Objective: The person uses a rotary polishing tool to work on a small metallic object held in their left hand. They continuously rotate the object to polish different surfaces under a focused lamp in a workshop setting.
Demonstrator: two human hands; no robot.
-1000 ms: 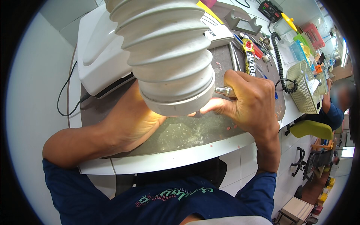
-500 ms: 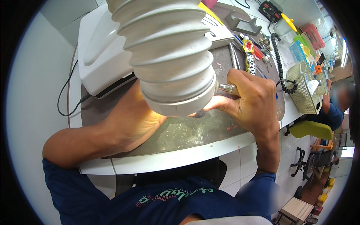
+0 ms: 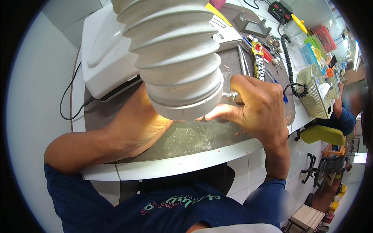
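Observation:
My right hand is closed round a slim metal handpiece, its tip pointing left under a wide white corrugated hose. The thumb of that hand reaches left to the hose's rim. From the left, my left hand goes in under the hose mouth. Its fingers are hidden there, so whatever they hold cannot be seen. Light from beneath the hose falls on both hands. They are above a dark grey work mat dusted with pale powder, and small pink crumbs lie near my right hand.
A white machine stands left, its cable trailing off the mat. Beyond my right hand are a yellow-and-black tube, tools and a grey stand. A coiled black cord hangs near a woven basket. Another person sits far right.
My right hand has shifted slightly left, with its thumb and the handpiece closer in under the hose. My left hand and the hose look nearly unchanged.

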